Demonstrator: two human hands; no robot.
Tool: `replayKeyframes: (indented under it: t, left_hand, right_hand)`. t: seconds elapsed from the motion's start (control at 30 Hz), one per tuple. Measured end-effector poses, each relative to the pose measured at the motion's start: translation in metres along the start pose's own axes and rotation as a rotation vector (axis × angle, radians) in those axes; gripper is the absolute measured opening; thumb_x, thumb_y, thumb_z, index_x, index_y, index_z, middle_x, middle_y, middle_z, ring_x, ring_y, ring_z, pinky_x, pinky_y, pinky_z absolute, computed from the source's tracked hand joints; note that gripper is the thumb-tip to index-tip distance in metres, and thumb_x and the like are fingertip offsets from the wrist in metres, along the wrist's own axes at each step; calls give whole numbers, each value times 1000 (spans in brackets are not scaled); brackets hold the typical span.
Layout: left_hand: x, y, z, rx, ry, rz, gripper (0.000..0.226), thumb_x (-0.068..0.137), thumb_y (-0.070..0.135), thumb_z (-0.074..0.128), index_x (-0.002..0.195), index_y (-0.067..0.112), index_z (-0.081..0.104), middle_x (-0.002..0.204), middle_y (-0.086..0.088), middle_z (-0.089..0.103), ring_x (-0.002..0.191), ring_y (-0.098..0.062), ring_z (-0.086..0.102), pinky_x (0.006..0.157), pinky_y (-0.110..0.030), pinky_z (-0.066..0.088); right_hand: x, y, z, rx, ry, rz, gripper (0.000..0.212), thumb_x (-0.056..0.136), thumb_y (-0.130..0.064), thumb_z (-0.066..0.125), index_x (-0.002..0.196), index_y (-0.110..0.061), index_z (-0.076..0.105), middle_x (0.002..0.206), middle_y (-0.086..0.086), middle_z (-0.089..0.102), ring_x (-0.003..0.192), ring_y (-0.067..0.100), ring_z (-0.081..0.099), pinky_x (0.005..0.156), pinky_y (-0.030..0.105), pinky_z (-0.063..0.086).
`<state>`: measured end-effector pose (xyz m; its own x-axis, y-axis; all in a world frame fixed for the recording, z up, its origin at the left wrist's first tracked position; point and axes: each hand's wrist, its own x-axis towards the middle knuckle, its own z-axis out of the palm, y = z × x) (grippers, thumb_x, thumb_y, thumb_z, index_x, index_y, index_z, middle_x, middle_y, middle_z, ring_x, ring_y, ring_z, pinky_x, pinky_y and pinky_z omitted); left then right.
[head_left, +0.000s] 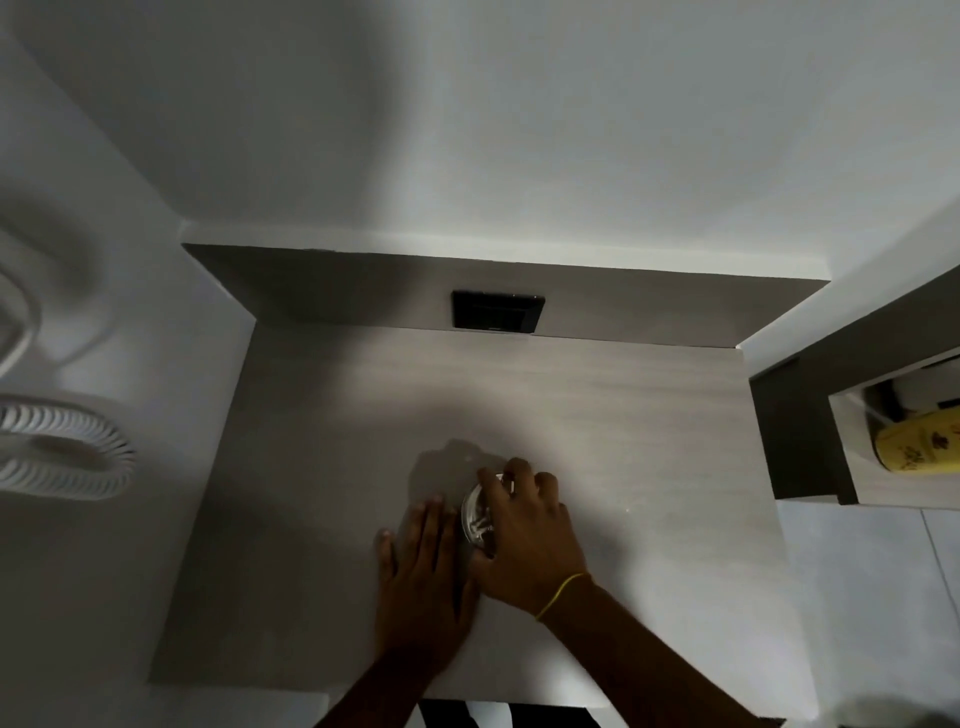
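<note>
One pale wood-grain desk (623, 415) fills the middle, set against a white wall. At the far left stands a white fan (62, 452); at the right, a dark-framed shelf (810, 431) holds a yellow bottle (919, 447) lying on its side. A black socket plate (497, 310) sits in the desk's far upstand. Near the middle, the left hand (423, 582) lies flat – fingers straight – just left of a small round glass object (475, 517) (blurred, so its kind is unclear). The right hand (524, 535) curls over it, fingertips on its far rim – a yellow band (563, 592) circles that wrist.
</note>
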<state>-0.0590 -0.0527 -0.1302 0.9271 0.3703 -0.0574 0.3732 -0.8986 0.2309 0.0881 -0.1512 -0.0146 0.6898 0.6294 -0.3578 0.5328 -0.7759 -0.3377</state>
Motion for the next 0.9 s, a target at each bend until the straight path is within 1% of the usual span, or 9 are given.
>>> replayKeyframes:
  t: [0.27, 0.37, 0.47, 0.6, 0.7, 0.77, 0.8, 0.87, 0.9]
  left_hand:
    - [-2, -4, 4, -13, -21, 4, 83, 92, 49, 53, 163, 8, 39, 175, -15, 32, 165, -32, 17, 124, -69, 19]
    - [-2, -4, 6, -13, -30, -2, 79, 97, 50, 50, 164, 9, 39, 176, -15, 31, 166, -32, 16, 126, -68, 16]
    - [-2, -4, 5, -9, -30, -3, 77, 100, 52, 47, 164, 10, 39, 176, -15, 30, 165, -32, 17, 126, -68, 17]
    - [-1, 2, -8, 6, -53, -12, 76, 100, 51, 48, 162, 9, 43, 174, -16, 34, 163, -35, 25, 124, -69, 22]
    - [2, 7, -22, 45, -86, -7, 75, 98, 52, 49, 159, 8, 49, 171, -17, 40, 158, -38, 35, 120, -66, 22]
    - [5, 8, -35, 70, -100, -13, 75, 95, 53, 49, 154, 8, 56, 166, -17, 48, 153, -39, 45, 117, -66, 28]
    - [4, 10, -40, 80, -121, -13, 75, 93, 53, 49, 151, 8, 60, 162, -17, 53, 149, -39, 50, 115, -67, 36]
    - [4, 13, -52, 108, -137, -14, 75, 87, 55, 49, 143, 7, 68, 155, -17, 61, 142, -38, 58, 106, -71, 50]
    - [2, 13, -58, 117, -142, -5, 76, 86, 56, 50, 141, 7, 70, 153, -17, 63, 139, -38, 61, 104, -71, 51]
  right_hand:
    - [7, -3, 22, -109, -31, 2, 94, 69, -50, 66, 155, -28, 34, 158, 13, 34, 132, 42, 41, 96, 51, 54]
    - [11, 0, 25, -113, -26, 15, 98, 67, -50, 71, 155, -28, 33, 159, 13, 32, 134, 42, 39, 97, 52, 53]
    - [14, 2, 28, -127, -43, 14, 101, 65, -49, 74, 154, -28, 32, 158, 13, 31, 135, 42, 38, 97, 52, 53]
    - [12, 5, 31, -53, -13, 23, 97, 64, -47, 70, 152, -30, 35, 159, 10, 31, 134, 40, 41, 94, 51, 57]
    - [10, 8, 32, 36, -7, 8, 95, 67, -46, 66, 155, -34, 32, 165, 7, 26, 142, 39, 36, 101, 52, 55]
    - [8, 11, 31, 71, -6, -14, 97, 71, -53, 61, 160, -37, 27, 168, 6, 24, 148, 38, 31, 107, 53, 51]
    - [6, 12, 31, 70, -17, -24, 98, 73, -57, 57, 163, -38, 22, 170, 6, 22, 151, 37, 27, 110, 54, 48]
    - [3, 14, 31, 63, -33, -45, 102, 77, -64, 55, 166, -39, 12, 174, 6, 17, 156, 38, 21, 116, 55, 43]
    - [-1, 16, 31, 63, -44, -46, 104, 79, -67, 55, 167, -40, 7, 175, 5, 13, 158, 40, 16, 120, 56, 39]
